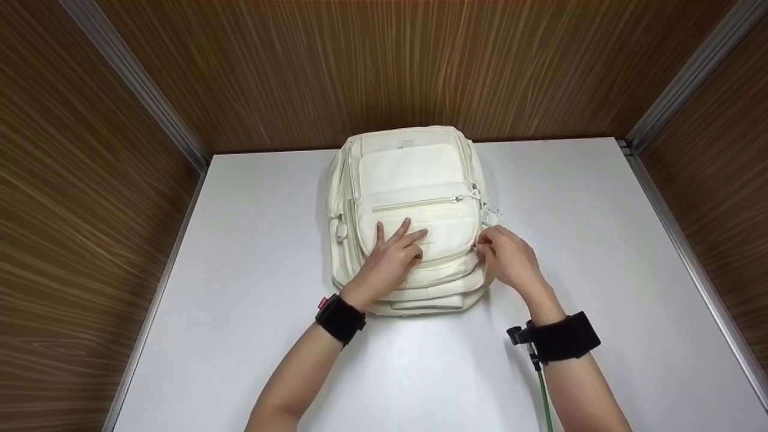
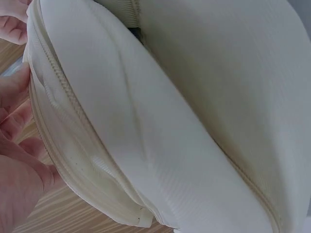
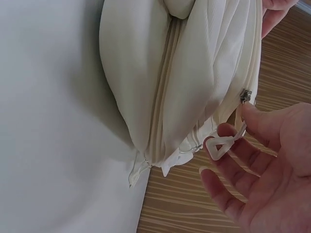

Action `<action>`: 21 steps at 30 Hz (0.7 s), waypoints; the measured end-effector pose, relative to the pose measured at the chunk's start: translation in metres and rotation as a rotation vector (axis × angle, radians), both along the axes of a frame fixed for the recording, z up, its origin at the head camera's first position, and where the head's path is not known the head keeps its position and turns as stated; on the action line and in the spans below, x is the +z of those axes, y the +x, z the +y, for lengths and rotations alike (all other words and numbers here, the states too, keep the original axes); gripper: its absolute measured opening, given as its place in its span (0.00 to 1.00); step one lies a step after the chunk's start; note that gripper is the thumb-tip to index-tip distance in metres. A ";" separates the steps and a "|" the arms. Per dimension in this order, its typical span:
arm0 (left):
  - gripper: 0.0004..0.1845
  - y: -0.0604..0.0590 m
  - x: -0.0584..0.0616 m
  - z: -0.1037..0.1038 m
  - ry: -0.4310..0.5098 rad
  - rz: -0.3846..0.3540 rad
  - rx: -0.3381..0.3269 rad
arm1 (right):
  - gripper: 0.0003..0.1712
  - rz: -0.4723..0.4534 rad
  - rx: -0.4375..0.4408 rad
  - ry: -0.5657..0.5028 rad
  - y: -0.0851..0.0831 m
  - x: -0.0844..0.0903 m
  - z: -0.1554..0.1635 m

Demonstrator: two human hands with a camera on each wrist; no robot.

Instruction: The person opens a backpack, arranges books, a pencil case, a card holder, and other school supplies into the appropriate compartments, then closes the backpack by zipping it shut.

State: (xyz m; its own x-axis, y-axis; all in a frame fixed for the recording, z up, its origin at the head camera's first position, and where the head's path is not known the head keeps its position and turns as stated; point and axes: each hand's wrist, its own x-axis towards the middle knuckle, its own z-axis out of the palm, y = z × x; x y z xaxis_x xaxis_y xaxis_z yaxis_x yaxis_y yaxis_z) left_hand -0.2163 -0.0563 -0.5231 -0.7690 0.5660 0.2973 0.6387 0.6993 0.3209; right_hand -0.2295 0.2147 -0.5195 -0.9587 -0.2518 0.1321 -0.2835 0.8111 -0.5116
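A cream backpack (image 1: 414,174) lies face up on a white table (image 1: 252,270). My left hand (image 1: 396,246) rests flat on its front pocket with the fingers spread; in the left wrist view those fingers (image 2: 14,145) touch the pocket's zipped edge (image 2: 58,82). My right hand (image 1: 489,246) is at the bag's right side. In the right wrist view its thumb and forefinger (image 3: 228,133) hold a clear triangular zipper pull (image 3: 219,146) that hangs from a metal slider (image 3: 246,95). The bag (image 3: 184,73) bulges over the table edge there.
Wood-panel walls (image 1: 384,60) close in the table on three sides, with metal corner strips (image 1: 138,84) at the back left and right. Black wrist straps sit on both arms, and a green cable (image 1: 545,396) hangs from the right one. Bare table surface lies on either side of the bag.
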 end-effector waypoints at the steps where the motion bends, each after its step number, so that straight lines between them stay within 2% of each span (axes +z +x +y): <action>1: 0.02 0.000 0.000 0.000 0.002 -0.005 -0.003 | 0.03 0.004 -0.005 0.001 -0.002 -0.001 0.001; 13: 0.02 0.000 0.002 -0.001 0.005 -0.051 0.000 | 0.04 0.084 -0.041 0.018 -0.031 -0.001 0.006; 21: 0.02 -0.001 0.004 -0.004 0.035 -0.085 -0.012 | 0.06 0.109 -0.107 -0.062 -0.059 0.001 0.004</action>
